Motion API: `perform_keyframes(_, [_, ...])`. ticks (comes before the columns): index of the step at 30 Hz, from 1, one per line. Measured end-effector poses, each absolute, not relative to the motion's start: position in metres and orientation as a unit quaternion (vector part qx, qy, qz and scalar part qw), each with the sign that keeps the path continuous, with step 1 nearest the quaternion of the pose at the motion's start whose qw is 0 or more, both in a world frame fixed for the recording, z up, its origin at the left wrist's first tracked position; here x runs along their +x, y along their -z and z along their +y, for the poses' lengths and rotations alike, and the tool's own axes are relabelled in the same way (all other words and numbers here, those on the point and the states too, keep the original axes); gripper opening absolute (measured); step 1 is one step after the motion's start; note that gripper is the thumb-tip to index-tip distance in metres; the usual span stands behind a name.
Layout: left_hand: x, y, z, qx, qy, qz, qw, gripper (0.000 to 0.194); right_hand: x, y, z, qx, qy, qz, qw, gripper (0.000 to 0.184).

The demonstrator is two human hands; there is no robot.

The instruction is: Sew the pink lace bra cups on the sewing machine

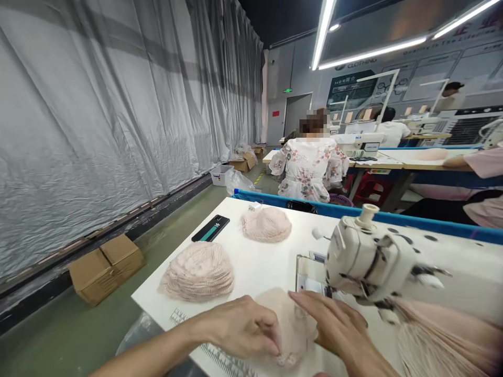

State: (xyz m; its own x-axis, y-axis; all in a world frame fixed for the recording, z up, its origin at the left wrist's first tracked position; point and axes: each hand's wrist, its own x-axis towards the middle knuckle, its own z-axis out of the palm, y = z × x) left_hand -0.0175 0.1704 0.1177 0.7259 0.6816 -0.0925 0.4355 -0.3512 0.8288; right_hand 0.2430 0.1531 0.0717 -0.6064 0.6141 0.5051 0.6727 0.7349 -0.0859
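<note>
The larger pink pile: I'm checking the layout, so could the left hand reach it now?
Probably yes: the larger pink pile lies near the left hand, nothing visible between them, though that hand seems to pinch the pale piece.

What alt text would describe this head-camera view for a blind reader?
A person's left hand pinches pale fabric, the right hand at its edge, beside a white sewing machine; two pink piles and a phone lie on the white table.
</note>
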Motion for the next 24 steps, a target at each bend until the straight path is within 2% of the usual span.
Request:
perform_keyframes(2, [-0.023, -0.119, 0.155, 0.745, -0.131, 0.331, 0.565, 0.020, 0.231, -0.088, 0.144, -0.349, -0.101, -0.905, 0.223, 0.077])
perform_keyframes(3, [-0.025, -0.117, 0.148, 0.713, -0.133, 0.327, 0.606, 0.028, 0.225, -0.094, 0.139, -0.352, -0.182, -0.897, 0.196, 0.070])
perform_keyframes(6, [-0.030, -0.105, 0.124, 0.617, -0.150, 0.337, 0.695, 0.049, 0.212, -0.104, 0.121, -0.397, -0.361, -0.837, 0.109, 0.032])
perform_keyframes(8, [-0.031, -0.095, 0.106, 0.563, -0.164, 0.342, 0.734, 0.056, 0.207, -0.106, 0.106, -0.411, -0.471, -0.775, 0.088, 0.017])
perform_keyframes(10, [-0.031, -0.086, 0.087, 0.532, -0.164, 0.341, 0.757, 0.059, 0.206, -0.104, 0.093, -0.381, -0.602, -0.696, 0.094, 0.019])
perform_keyframes(12, [-0.028, -0.078, 0.069, 0.515, -0.150, 0.347, 0.769, 0.059, 0.210, -0.100, 0.080, -0.343, -0.704, -0.613, 0.100, 0.028])
perform_keyframes(14, [-0.025, -0.072, 0.055, 0.488, -0.139, 0.364, 0.781, 0.054, 0.216, -0.097, 0.068, -0.330, -0.750, -0.566, 0.094, 0.035])
perform_keyframes(18, [-0.019, -0.067, 0.037, 0.438, -0.161, 0.374, 0.801, 0.048, 0.227, -0.089, 0.043, -0.351, -0.756, -0.548, 0.076, 0.040])
perform_keyframes(24, [-0.019, -0.057, 0.018, 0.397, -0.140, 0.363, 0.831, 0.051, 0.225, -0.056, 0.005, -0.299, -0.744, -0.583, 0.134, 0.043])
